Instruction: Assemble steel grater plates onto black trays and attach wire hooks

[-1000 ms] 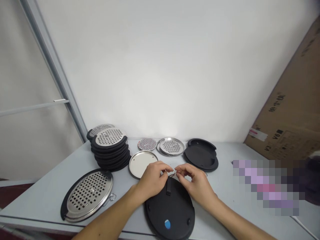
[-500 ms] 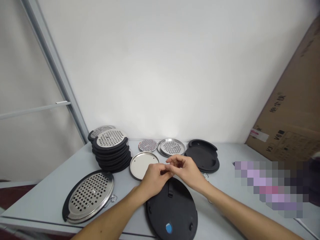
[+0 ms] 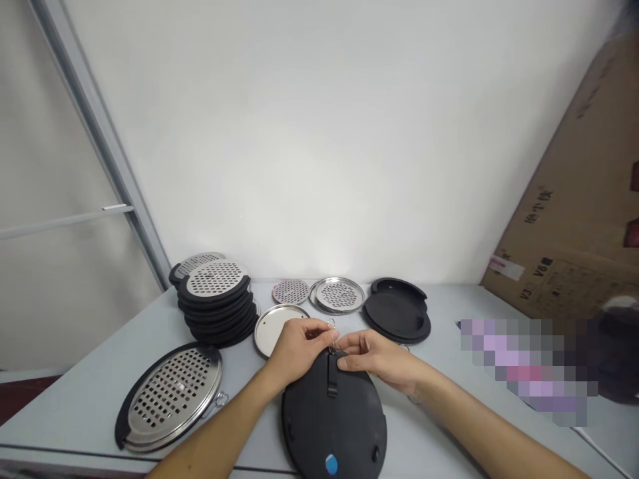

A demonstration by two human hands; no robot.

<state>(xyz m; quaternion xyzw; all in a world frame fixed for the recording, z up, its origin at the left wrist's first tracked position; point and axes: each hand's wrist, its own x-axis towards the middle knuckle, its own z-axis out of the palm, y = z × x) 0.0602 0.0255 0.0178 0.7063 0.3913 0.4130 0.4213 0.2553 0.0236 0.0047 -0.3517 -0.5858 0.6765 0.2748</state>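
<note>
A round black plastic base [image 3: 339, 426] stands tilted in front of me, with a slotted clip at its top and a blue sticker low on its face. My left hand [image 3: 301, 349] pinches a small wire ring [image 3: 331, 324] between thumb and forefinger at the base's top edge. Beside it, my right hand [image 3: 382, 358] grips that same edge, thumb on the face and fingers curled behind. How the wire meets the clip is partly hidden by the fingertips. Behind my left hand lies a plain metal plate [image 3: 272, 327] with a raised rim.
A stack of black bases with perforated metal tops [image 3: 217, 278] stands back left. Nearer is a tilted grated disc [image 3: 172, 396] with a wire ring. Perforated metal plates [image 3: 340, 295] and an open black base [image 3: 397, 309] sit along the wall. A cardboard box [image 3: 564, 199] leans at right.
My right hand has moved down, its thumb now on the base's face. The wire ring now shows above my left fingertips. The whole view has shifted slightly.
</note>
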